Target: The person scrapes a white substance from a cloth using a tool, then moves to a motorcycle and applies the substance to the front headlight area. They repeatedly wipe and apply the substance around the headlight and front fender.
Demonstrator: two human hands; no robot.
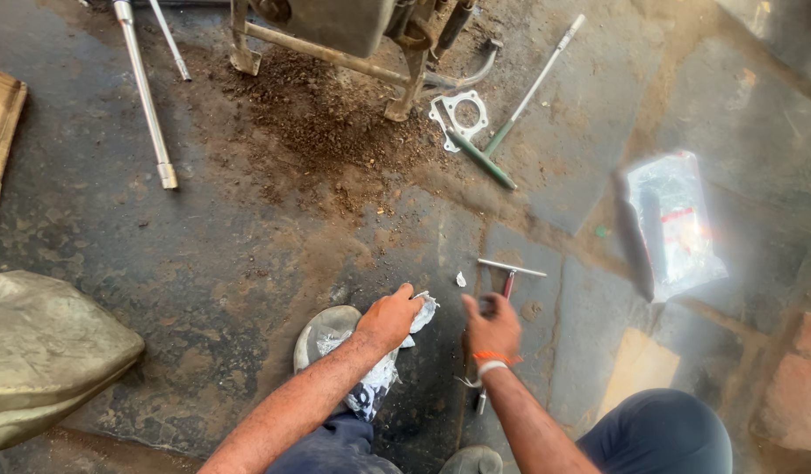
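we keep our left hand [390,318] clamped firmly on the white rag [377,379], while our blurred right hand's [491,329] grip we cannot tell, near the t-handle tool [510,272]

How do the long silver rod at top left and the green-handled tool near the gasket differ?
The silver rod is bare metal along its whole length; the green-handled tool has a pale shaft with a green grip. The rod runs nearly straight up the frame, while the tool lies on a diagonal. The rod lies alone; the tool's grip sits beside the white gasket. Both rest flat on the dirty floor.
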